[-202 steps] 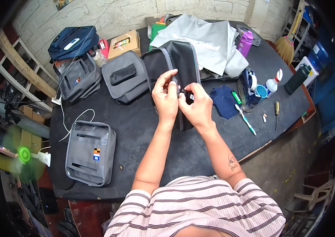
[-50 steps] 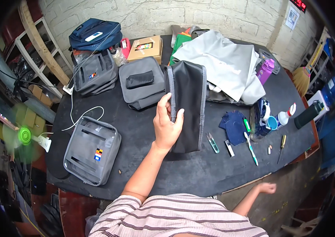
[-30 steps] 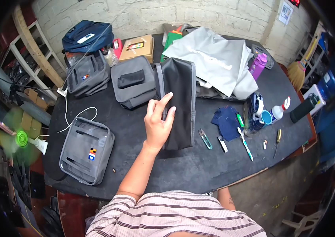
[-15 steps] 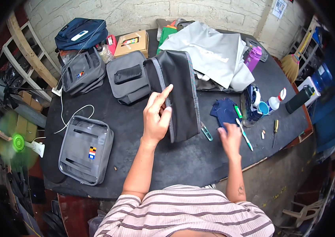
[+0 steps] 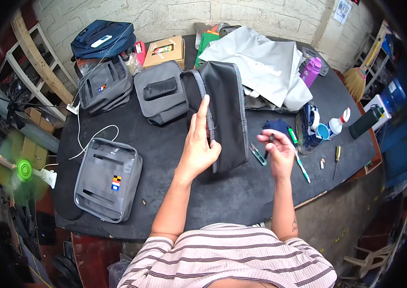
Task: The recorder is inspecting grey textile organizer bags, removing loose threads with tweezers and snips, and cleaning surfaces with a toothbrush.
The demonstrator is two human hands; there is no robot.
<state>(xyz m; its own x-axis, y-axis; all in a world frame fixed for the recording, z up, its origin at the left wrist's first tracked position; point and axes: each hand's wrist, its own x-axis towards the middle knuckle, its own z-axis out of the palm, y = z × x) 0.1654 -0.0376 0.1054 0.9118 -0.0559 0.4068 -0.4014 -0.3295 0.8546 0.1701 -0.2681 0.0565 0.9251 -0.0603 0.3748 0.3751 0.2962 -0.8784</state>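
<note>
A black bag piece (image 5: 227, 120) with grey edging stands upright on the dark table in front of me. My left hand (image 5: 197, 151) lies against its near edge, fingers stretched straight up and thumb apart. My right hand (image 5: 281, 150) is raised to the right of the bag, its fingers closed round a slim dark stick-like thing (image 5: 268, 148), too small to name. Under that hand are a crumpled navy cloth (image 5: 274, 126) and a green-handled thread snipper (image 5: 258, 153). Next to them lie a green marker (image 5: 293, 135) and a toothbrush (image 5: 303, 168).
Grey bags with clear fronts (image 5: 109, 180) sit at left, and a grey bag (image 5: 160, 91) stands behind my left hand. Silvery sheets (image 5: 256, 62) are heaped at the back. A screwdriver (image 5: 337, 161), spray bottle (image 5: 336, 124) and dark flask (image 5: 366, 122) line the right side.
My right hand has lifted from the navy cloth and now holds a slim dark thing. My left hand's fingers have straightened against the bag. The view has shifted slightly.
</note>
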